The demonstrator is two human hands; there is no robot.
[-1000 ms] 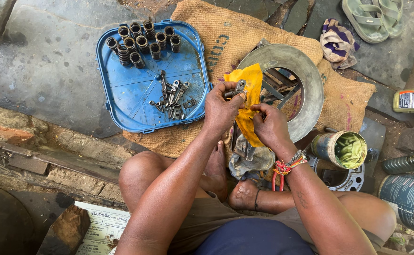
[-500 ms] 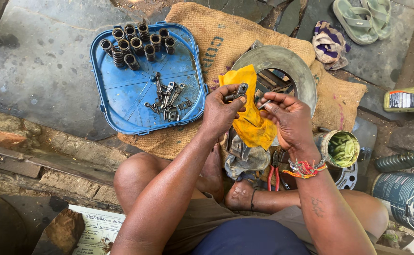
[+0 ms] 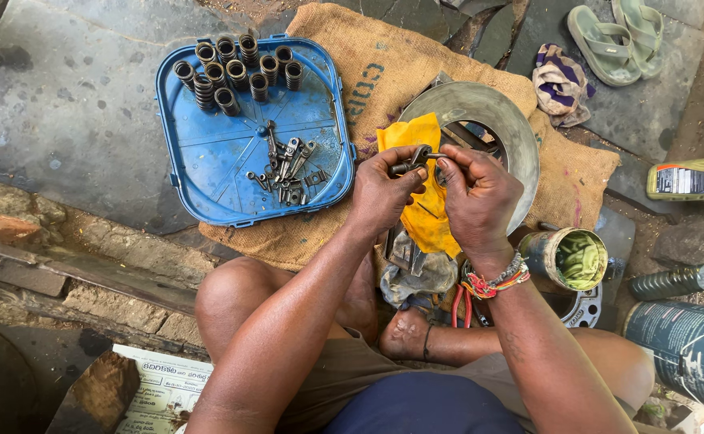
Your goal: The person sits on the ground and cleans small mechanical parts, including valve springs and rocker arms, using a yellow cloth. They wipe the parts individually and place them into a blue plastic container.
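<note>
Nearest the camera, the person sits cross-legged on the floor, knees wide, a printed paper [image 3: 163, 391] by the left knee. Between the legs lies a grey rag [image 3: 416, 277]. Just above it, both hands meet over a yellow cloth [image 3: 424, 217]. The left hand [image 3: 380, 193] has its fingers closed around a small metal part [image 3: 416, 158], and the right hand [image 3: 476, 197] pinches the same part from the other side with fingertips [image 3: 447, 165]. A second ago the yellow cloth was bunched up inside both hands; now it hangs below them and the part sits bare between the fingers, so the wiping looks finished and the piece is being checked or fitted.

Right of the wrist stands a tin [image 3: 573, 259] of green stuff. Beyond the hands a metal disc [image 3: 489, 112] lies on burlap sacking [image 3: 384, 64], and at the sacking's left edge a blue tray [image 3: 215, 161] holds springs [image 3: 235, 68] along its far edge and small metal pieces [image 3: 288, 169] mid-tray. Farthest off lie sandals [image 3: 621, 36].
</note>
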